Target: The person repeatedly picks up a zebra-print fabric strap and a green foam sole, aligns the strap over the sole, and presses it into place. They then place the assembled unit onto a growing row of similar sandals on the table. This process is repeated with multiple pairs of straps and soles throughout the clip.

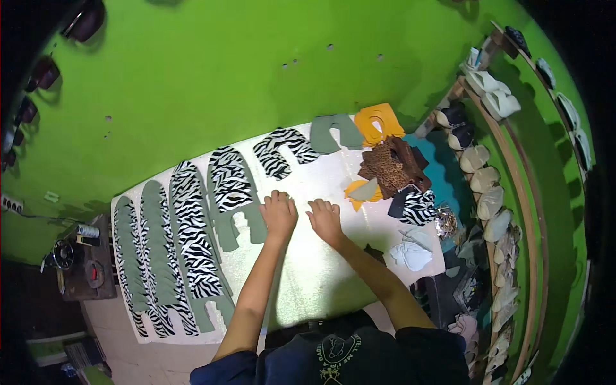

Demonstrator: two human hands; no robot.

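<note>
My left hand (279, 216) lies on the white tabletop (298, 269) with its fingers stretched forward and slightly bent. It is closest to a short overlapping row of zebra-print pieces (231, 186), which ends in grey-green U-shaped pieces (247, 224). To its right rests my right hand (325, 220), fingers loosely bent and a little apart. Nothing shows in either hand. Beyond them is a zebra-print U-shaped stack (282, 151), beside a grey-green stack (335, 133) and an orange one (378, 122). Longer overlapping rows of zebra-print (192, 237) and grey-green pieces (154, 244) cover the table's left side.
Brown and leopard-print scraps (391, 167), orange pieces (362, 192), a zebra-print scrap (417, 205) and white pieces (412, 253) lie at the right. A wooden rack (513, 167) holds shoe forms (484, 176). At far left, a small table (96, 279) carries a fan (62, 253).
</note>
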